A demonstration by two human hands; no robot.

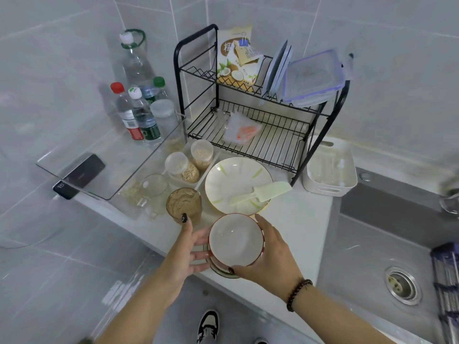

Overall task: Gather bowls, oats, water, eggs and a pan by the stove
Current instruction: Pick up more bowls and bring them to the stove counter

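Observation:
A small white bowl with a red rim (236, 240) sits stacked on another bowl (224, 272) at the counter's front edge. My right hand (270, 252) curls round its right side, thumb under the rim. My left hand (190, 247) touches the left side of the stack with straight fingers. Behind it lies a wide white plate-like bowl (236, 180) with a pale spatula (263, 192) in it. Two clear jars of oats (190, 167) stand in a tray. Several water bottles (139, 112) stand at the back left.
A brown-filled glass cup (183, 203) stands just left of the bowls. A black two-tier dish rack (250, 115) holds a bag, plates and a lidded box. A phone (79, 176) lies in a clear tray. The sink (387, 244) is at the right.

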